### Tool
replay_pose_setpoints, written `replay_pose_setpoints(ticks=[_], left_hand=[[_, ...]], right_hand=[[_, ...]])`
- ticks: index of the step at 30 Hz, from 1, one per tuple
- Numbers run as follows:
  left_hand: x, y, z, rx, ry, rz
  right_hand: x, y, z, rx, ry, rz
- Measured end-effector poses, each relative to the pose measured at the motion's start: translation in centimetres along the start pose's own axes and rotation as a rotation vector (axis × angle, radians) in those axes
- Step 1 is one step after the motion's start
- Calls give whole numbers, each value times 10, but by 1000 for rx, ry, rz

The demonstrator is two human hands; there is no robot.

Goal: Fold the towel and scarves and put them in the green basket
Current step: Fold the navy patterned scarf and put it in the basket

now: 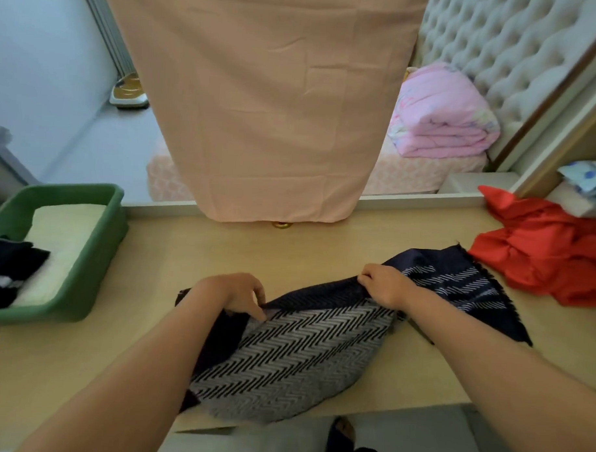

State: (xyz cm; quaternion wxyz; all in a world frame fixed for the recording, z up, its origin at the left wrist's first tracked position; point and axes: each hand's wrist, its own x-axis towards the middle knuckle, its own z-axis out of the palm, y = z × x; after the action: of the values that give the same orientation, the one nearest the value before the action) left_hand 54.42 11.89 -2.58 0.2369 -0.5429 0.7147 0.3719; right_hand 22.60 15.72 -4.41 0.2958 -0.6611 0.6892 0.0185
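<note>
While each hand, left hand (241,296) and right hand (384,284), pinches its edge, the navy-and-grey herringbone scarf (295,351) lies half-folded.

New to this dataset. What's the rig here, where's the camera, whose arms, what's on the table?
No robot here: a person works with bare hands, and the single picture comes from a wide-angle camera worn on their head, looking forward and down, so both forearms enter from the bottom. The left hand and right hand each pinch the upper edge of a navy scarf with a grey zigzag panel, which lies on the pale table. At the left stands the green basket, holding a folded white towel and a dark cloth. A crumpled red cloth lies at the right. A peach sheet hangs behind.
</note>
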Motion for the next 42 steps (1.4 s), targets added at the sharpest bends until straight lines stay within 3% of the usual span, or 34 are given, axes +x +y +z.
replay_pose_setpoints(ticks=[2,4,7,9,12,17,21,24,26,28,30,35,39,42], left_hand=[[14,-2,1,180,112,-105],[28,-4,5,343,364,-212],[46,-5,15,275,622,-180],[62,-4,26,117,586,-92],[78,-1,45,-71,454,-42],[92,-9,67,35,345,-126],[93,-18,65,-99,438,-202],[84,-21,54,104,496,-223],[80,-22,42,178,509,-247],[78,-22,24,125,489,-313],[81,-24,3,-26,499,-332],[91,-35,-19,-553,681,-124],[88,-48,5,-503,715,44],[77,-72,32,-306,837,78]], right_hand=[[6,6,-2,-67,57,24],[18,11,-1,-90,178,48],[37,14,9,-129,401,33],[49,16,22,-151,401,-47],[64,14,44,-114,220,-175],[91,15,68,-239,-23,-199],[113,18,78,-308,3,-191],[126,13,83,-315,33,-208],[132,7,79,-223,-35,-201],[139,3,71,-150,-108,-214],[146,-1,61,-128,-73,-170],[149,-17,41,43,169,32],[133,-48,54,-35,133,-64],[108,-95,79,-74,101,-213]])
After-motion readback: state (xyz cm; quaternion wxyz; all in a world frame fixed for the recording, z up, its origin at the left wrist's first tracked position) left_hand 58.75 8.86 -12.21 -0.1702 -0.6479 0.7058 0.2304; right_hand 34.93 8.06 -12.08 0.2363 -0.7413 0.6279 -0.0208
